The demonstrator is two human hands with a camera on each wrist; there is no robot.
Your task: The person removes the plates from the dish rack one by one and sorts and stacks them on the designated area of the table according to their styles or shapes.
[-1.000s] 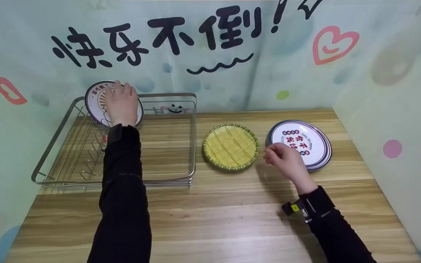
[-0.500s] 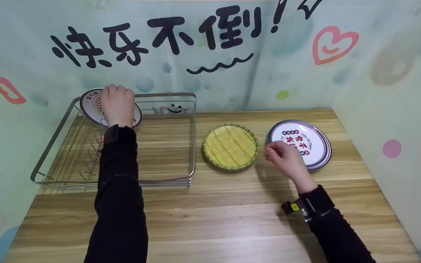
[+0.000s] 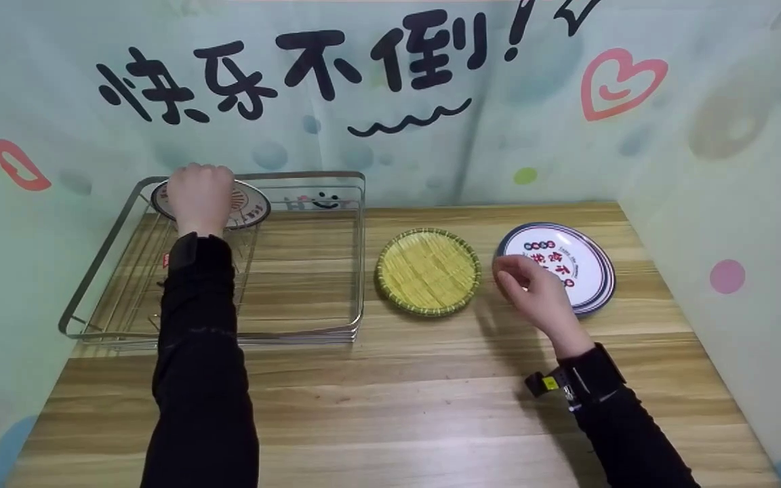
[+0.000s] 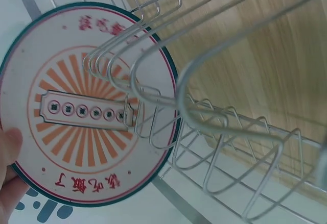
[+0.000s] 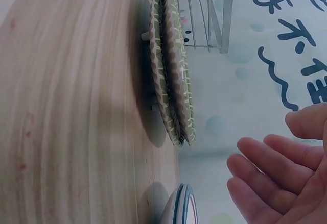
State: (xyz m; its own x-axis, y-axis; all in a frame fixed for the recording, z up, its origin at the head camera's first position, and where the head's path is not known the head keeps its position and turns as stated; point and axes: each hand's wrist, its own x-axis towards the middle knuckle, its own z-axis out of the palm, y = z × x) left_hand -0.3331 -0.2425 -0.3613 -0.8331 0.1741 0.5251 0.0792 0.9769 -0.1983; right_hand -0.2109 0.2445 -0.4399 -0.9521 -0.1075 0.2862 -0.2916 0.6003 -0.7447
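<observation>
My left hand (image 3: 201, 198) grips the upper edge of a round white plate (image 3: 251, 203) with an orange sunburst print and a dark rim. The plate stands tilted at the back left of a wire dish rack (image 3: 309, 175). In the left wrist view, the plate's face (image 4: 61, 152) lies against the rack's wire prongs (image 4: 134, 78), and only some fingers (image 4: 9, 145) show at its edge. Loosely bent, my right hand (image 3: 534, 288) holds nothing. It hovers by the near left edge of a stack of white plates (image 3: 588, 281) with red lettering.
Between rack and stack sits a round yellow-green woven tray (image 3: 428, 271); edge-on in the right wrist view, it shows two woven layers (image 5: 171, 71). A printed backdrop (image 3: 390, 156) stands behind the wooden table (image 3: 390, 413).
My left hand has moved down and left, and the plate has sunk lower into the rack, leaning differently. The right hand has barely shifted, its fingers slightly raised.
</observation>
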